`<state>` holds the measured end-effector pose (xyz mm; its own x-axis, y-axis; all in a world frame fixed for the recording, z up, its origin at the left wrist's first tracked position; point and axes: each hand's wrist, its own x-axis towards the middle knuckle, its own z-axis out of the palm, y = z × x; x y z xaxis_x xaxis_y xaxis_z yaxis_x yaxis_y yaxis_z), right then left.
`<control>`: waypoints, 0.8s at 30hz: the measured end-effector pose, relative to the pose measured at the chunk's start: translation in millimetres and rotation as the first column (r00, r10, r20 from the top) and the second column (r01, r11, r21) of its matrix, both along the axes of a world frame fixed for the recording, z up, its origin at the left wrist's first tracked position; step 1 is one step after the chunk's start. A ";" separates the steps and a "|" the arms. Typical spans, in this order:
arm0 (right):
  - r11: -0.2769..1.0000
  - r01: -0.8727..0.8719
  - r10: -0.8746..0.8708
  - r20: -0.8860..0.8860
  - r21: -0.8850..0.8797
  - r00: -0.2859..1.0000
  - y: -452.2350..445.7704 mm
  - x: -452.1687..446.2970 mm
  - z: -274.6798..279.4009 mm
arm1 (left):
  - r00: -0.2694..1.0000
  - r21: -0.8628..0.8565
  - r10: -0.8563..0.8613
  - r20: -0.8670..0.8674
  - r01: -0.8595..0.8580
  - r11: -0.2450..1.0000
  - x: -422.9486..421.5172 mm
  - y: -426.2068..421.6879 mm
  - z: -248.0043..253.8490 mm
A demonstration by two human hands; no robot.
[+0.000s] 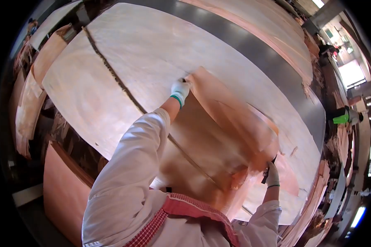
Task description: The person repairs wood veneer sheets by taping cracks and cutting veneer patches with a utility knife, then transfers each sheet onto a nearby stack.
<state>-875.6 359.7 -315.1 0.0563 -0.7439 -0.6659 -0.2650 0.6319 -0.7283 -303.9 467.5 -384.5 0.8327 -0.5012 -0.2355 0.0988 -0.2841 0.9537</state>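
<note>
A thin orange-brown wood veneer sheet is lifted and curled in front of me, over a large pale veneer sheet lying flat. My left hand, in a white glove with a teal cuff, is closed on the raised sheet's far left corner. A small dark spot shows at its fingertips. My right hand, also gloved, is closed at the sheet's right end around a dark, handle-like object, whose exact kind I cannot make out. A long dark split runs across the pale sheet.
Behind the pale sheet runs a grey metal strip, with more pinkish veneer beyond. Torn veneer pieces are heaped at the left. A curved veneer stack stands lower left. Another person is at the far right.
</note>
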 end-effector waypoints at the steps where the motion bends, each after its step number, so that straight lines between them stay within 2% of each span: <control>1: 1.000 -0.011 0.011 -0.013 -0.007 1.000 -1.1 -1.8 -2.0 | 0.995 -0.102 0.081 0.060 -0.075 0.992 -3.6 -11.0 11.9; 3: 0.999 -0.005 0.004 -0.032 -0.042 0.999 0.3 0.0 -2.8 | 0.995 -0.225 0.082 -0.063 -0.095 0.970 -10.9 -12.5 78.6; 5: 0.999 -0.006 0.005 -0.025 -0.047 1.000 1.1 -2.9 -3.1 | 0.985 -0.601 0.126 0.120 -0.029 0.799 -11.3 -22.4 105.5; 8: 0.998 -0.010 0.010 -0.009 -0.054 1.000 3.9 -2.9 -3.4 | 0.978 -0.701 0.112 0.176 0.045 0.712 -32.4 3.1 178.1; 11: 0.998 -0.037 0.036 -0.022 -0.056 0.999 2.1 -1.6 -3.1 | 0.927 -0.677 0.135 0.351 0.152 0.720 -61.4 46.9 235.7; 14: 0.986 -0.122 0.115 -0.070 -0.110 0.991 1.3 -6.4 -5.9 | 0.781 -0.602 0.244 0.575 0.203 0.772 -105.2 118.5 300.3; 16: 0.971 -0.187 0.164 -0.154 -0.146 0.974 -3.8 -9.0 -8.4 | 0.778 -0.725 0.349 0.523 0.191 0.661 -144.3 167.6 348.4; 17: 0.948 -0.197 0.164 -0.144 -0.249 0.976 0.0 -12.9 -8.3 | 0.768 -0.772 0.402 0.499 0.184 0.608 -156.8 194.5 360.8; 18: 0.925 -0.197 0.197 -0.033 -0.325 0.980 -7.1 -18.4 -15.9 | 0.732 -0.716 0.421 0.536 0.130 0.686 -151.8 222.6 362.1; 19: 0.882 -0.267 0.278 -0.030 -0.387 0.960 -8.9 -28.7 -10.8 | 0.692 -0.655 0.443 0.570 0.059 0.753 -140.4 256.4 364.3; 20: 0.790 -0.252 0.269 -0.054 -0.559 0.962 0.2 -29.2 -4.7 | 0.649 -0.592 0.464 0.602 -0.027 0.805 -130.5 291.9 367.3; 21: 0.787 -0.269 0.308 -0.026 -0.555 0.951 15.5 -27.9 20.1 | 0.763 -0.679 0.431 0.481 0.014 0.734 -125.2 318.2 366.9; 22: 0.784 -0.287 0.345 0.003 -0.550 0.938 35.1 -22.6 50.3 | 0.813 -0.664 0.427 0.396 -0.067 0.744 -108.9 348.4 356.9; 23: 0.702 -0.318 0.378 -0.045 -0.638 0.925 35.1 -27.8 54.9 | 0.854 -0.649 0.423 0.302 -0.140 0.748 -85.3 380.4 338.0; 24: 0.691 -0.370 0.355 -0.154 -0.621 0.922 55.8 -20.1 84.5 | 0.892 -0.632 0.409 0.195 -0.204 0.747 -68.2 406.7 315.5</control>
<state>-895.7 415.5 -230.6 0.4032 -0.9132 -0.0582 -0.3951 -0.1164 -0.9112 -372.1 874.2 -68.9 0.9399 -0.1579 0.3029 -0.2395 0.3278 0.9139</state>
